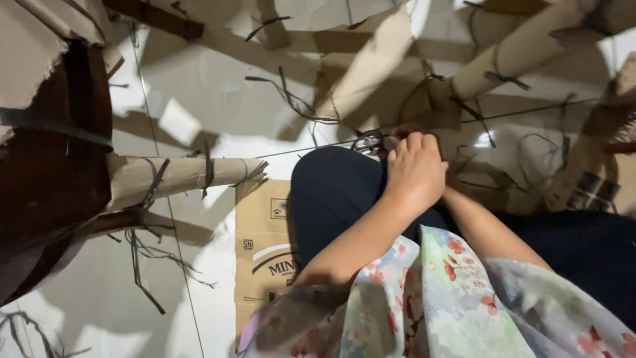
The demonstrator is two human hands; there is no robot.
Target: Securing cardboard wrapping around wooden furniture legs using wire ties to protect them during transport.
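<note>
Left hand (pixel 414 169) sits curled over the raised knee (pixel 331 192), knuckles up, a ring on one finger; the fingers fold down over something at the fingertips, but what they grip is hidden under the hand, so I cannot tell how tightly it closes. The right forearm (pixel 487 229) runs beneath the left one toward the same spot, and the right hand itself is covered, so its state cannot be told.

Largest around them is the white tiled floor (pixel 199 99), lit in patches and crossed by shadows. At the left edge stands a dark brown piece of wooden furniture (pixel 46 166), partly wrapped in brown paper. One of its legs, a paper-wrapped leg (pixel 179 176), points toward the knee and is tied with thin dark strips. More paper-wrapped legs (pixel 523 46) cross at the top right, bound the same way.

A flattened cardboard sheet (pixel 262 232) lies on the floor under the knee, which is covered in dark blue fabric. Floral cloth (pixel 450 298) in pale green, white and red drapes over the lap in the foreground.

Just beyond the left fingertips is a small dark-handled object (pixel 368 140), possibly scissors, touching or just beside the hand. Loose dark strips (pixel 291 99) lie scattered over the tiles.
</note>
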